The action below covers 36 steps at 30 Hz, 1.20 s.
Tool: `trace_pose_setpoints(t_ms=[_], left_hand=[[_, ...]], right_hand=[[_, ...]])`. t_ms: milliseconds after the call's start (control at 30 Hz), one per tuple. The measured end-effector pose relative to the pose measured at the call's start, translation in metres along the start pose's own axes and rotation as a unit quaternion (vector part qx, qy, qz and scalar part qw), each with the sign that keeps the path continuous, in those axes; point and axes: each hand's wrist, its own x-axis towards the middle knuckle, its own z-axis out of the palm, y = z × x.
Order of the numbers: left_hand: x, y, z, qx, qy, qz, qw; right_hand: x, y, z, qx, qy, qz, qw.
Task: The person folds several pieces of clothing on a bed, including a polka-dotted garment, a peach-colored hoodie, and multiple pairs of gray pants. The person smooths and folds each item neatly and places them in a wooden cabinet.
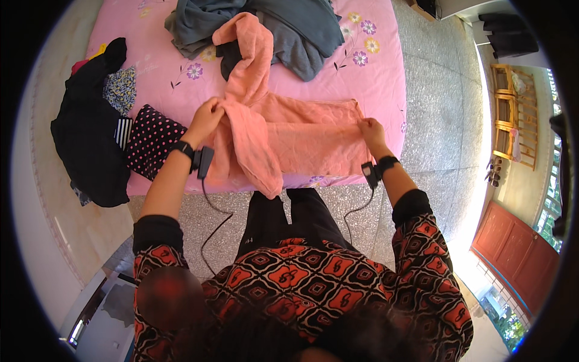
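Observation:
A salmon-pink fleece garment lies across the near side of a bed with a pink floral sheet. My left hand pinches its fabric near the left end, by a sleeve that hangs down over the bed's near edge. Another sleeve stretches away toward the far side and rests on a pile of grey-green clothes. My right hand grips the garment's right edge between thumb and fingers. Between the hands the cloth is spread fairly flat, with some wrinkles. Both wrists wear black straps with small cabled devices.
Left on the bed are a black garment, a black cloth with pink dots and a patterned blue-yellow cloth. Speckled floor borders the bed. A wooden rack and red door stand at the right.

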Motion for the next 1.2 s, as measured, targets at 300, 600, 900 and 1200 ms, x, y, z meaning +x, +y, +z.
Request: trace_pose_setpoints(t_ms=[300, 600, 900, 1200], left_hand=[[0.090, -0.017, 0.034, 0.130, 0.200, 0.014, 0.971], [0.111, -0.047, 0.054, 0.102, 0.191, -0.103, 0.971], [-0.022, -0.068, 0.037, 0.207, 0.252, -0.056, 0.944], [-0.031, -0.089, 0.025, 0.270, 0.176, -0.111, 0.940]], right_hand=[[0.080, 0.021, 0.039, 0.166, 0.005, 0.045, 0.985], [0.097, 0.011, 0.070, -0.123, 0.080, -0.102, 0.984], [0.015, -0.075, 0.133, -0.155, -0.011, -0.292, 0.944], [-0.042, -0.154, 0.181, 0.226, -0.398, 0.037, 0.888]])
